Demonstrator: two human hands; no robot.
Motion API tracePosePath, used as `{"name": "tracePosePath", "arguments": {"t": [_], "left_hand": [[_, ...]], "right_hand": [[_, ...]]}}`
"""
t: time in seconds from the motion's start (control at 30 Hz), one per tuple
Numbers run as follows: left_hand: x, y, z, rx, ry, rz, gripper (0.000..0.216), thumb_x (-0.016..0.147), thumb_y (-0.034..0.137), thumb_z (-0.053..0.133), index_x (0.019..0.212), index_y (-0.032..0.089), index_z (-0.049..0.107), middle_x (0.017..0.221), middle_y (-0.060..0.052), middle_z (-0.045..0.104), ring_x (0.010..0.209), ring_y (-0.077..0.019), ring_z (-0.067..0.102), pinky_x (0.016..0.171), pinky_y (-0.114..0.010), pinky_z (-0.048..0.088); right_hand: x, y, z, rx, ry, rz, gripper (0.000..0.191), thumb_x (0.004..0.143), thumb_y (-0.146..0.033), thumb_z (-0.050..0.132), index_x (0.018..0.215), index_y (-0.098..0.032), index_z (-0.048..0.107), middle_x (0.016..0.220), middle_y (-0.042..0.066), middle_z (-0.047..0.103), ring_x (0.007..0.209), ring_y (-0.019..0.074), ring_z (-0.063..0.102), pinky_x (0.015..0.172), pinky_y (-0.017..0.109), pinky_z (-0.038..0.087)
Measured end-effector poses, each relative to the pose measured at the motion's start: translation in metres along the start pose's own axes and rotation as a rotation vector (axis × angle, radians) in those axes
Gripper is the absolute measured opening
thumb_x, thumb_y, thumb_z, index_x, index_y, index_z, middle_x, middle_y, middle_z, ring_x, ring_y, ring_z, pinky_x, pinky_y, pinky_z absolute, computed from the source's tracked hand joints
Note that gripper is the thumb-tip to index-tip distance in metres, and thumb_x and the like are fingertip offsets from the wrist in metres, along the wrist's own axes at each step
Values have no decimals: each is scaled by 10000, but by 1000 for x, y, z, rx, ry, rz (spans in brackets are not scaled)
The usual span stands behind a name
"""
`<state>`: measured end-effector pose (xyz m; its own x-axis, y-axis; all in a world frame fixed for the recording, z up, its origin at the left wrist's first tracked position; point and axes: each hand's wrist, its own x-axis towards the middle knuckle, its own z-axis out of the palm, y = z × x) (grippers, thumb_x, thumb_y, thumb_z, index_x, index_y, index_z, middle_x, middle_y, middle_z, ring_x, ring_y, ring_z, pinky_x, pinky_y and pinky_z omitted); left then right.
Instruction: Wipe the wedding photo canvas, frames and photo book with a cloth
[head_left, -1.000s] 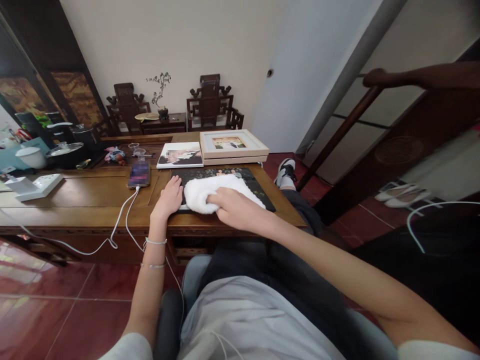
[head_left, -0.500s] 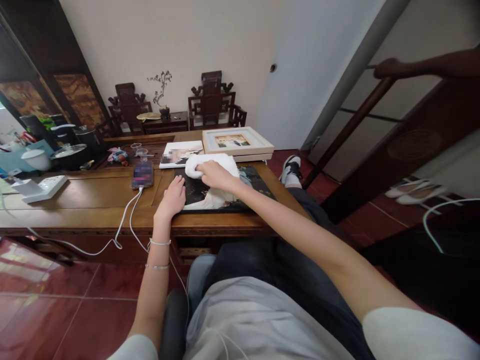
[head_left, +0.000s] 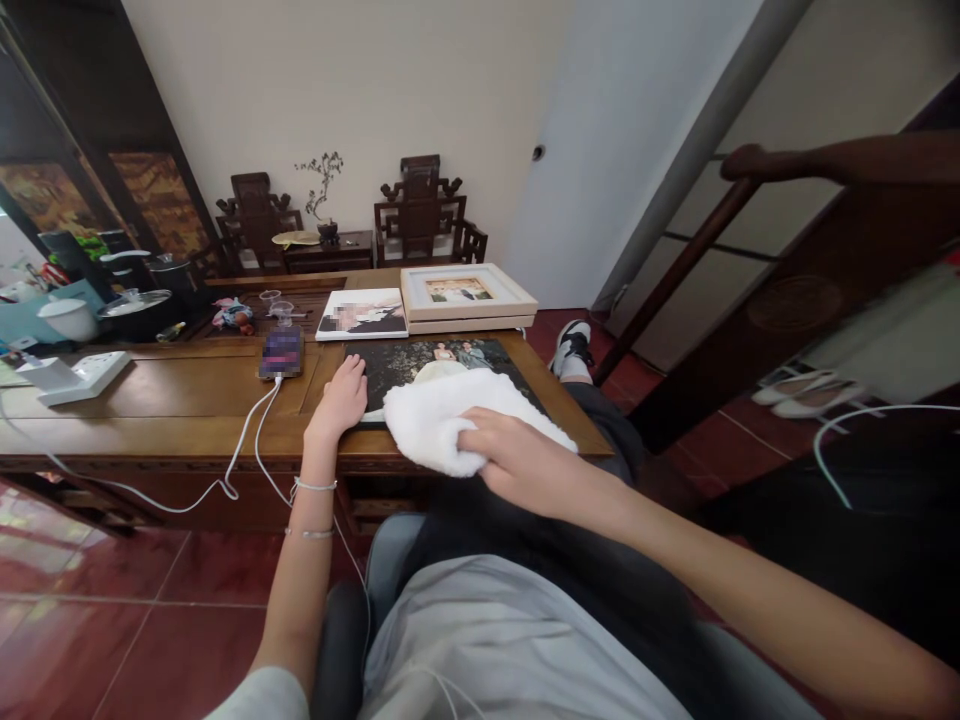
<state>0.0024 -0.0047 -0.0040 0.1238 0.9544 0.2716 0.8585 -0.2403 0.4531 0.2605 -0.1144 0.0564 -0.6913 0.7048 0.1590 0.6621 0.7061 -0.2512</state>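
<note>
A dark photo panel (head_left: 397,362) lies flat on the wooden table near its right end; people in light clothes are pictured on it. My left hand (head_left: 346,392) rests on the panel's left edge with its fingers stretched out. A fluffy white cloth (head_left: 442,410) is bunched in my right hand (head_left: 510,455), whose fingers are closed around it. The cloth covers the lower right of the panel and reaches over the table's front edge. Part of the picture is hidden beneath it.
Behind the panel lie a white photo print (head_left: 364,313) and pale stacked picture frames (head_left: 469,297). Left of my left hand is a phone (head_left: 281,352) on a white cable. Further left are a power strip (head_left: 86,375) and a lidded pot (head_left: 135,310). A wooden chair (head_left: 795,270) stands at right.
My right hand has pulled the white cloth from the panel's far edge back toward me and to the right, uncovering the panel's upper part. My left hand stays on the left edge.
</note>
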Motion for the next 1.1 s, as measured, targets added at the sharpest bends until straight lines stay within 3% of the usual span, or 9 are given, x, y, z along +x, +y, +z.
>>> {"name": "tracePosePath", "arguments": {"t": [0.1,0.23,0.43,0.5,0.63,0.73,0.83,0.97,1.1], "left_hand": [[-1,2,-2,8,-13,-12,488,982,228,308,1431,125,468,1590,-159,351,1503,-247,278,1199,-515,278],[1,1,-2,-3,-2,-17,480,978,228,324,1416,119,487,1584,-159,362,1497,-254,292,1201,-516,281],[5,0,-3,-129,176,80,452,963,260,402,1370,123,544,1487,-153,509,1415,-246,444,1211,-443,297],[5,4,-8,-200,269,103,460,992,327,376,1358,115,556,1475,-153,524,1405,-238,458,1215,-410,293],[1,11,-16,-369,402,63,558,1034,479,246,1367,155,554,1464,-116,544,1409,-215,452,1198,-364,313],[0,13,-18,-416,403,5,600,1039,487,192,1380,142,544,1484,-124,521,1412,-216,450,1196,-364,312],[0,11,-14,-314,320,3,576,1036,443,238,1381,93,537,1503,-163,485,1440,-236,408,1213,-395,282],[0,7,-5,-124,115,37,489,1001,368,377,1347,80,566,1509,-184,466,1463,-272,363,1210,-467,275],[1,1,0,-35,75,45,436,998,292,361,1324,110,587,1520,-164,459,1474,-278,338,1189,-502,308]], "right_hand": [[6,21,-2,-60,32,92,271,669,-11,423,752,-190,609,834,89,590,827,231,548,742,306,386],[31,50,-2,-168,90,201,324,730,-20,419,884,-159,668,888,118,635,872,247,571,767,303,388],[90,62,2,-181,120,280,414,752,-7,424,1041,-122,698,989,161,704,943,266,612,774,300,393],[110,51,6,-156,126,224,423,750,3,425,1044,-122,702,1007,159,715,947,264,618,790,301,396],[131,20,18,-97,105,-63,354,741,2,447,947,-125,705,967,144,708,946,252,600,826,299,407],[120,6,21,-70,78,-206,293,710,0,448,825,-137,680,880,126,679,901,242,576,825,307,414],[89,9,17,-37,66,-225,266,680,-11,431,757,-155,641,833,115,642,864,241,560,794,318,419],[39,32,4,-2,95,-146,271,649,-22,413,738,-177,615,839,101,617,847,232,557,782,318,417],[8,66,-4,-73,129,53,255,636,-31,413,696,-186,607,794,93,617,782,224,564,748,304,411]]}}
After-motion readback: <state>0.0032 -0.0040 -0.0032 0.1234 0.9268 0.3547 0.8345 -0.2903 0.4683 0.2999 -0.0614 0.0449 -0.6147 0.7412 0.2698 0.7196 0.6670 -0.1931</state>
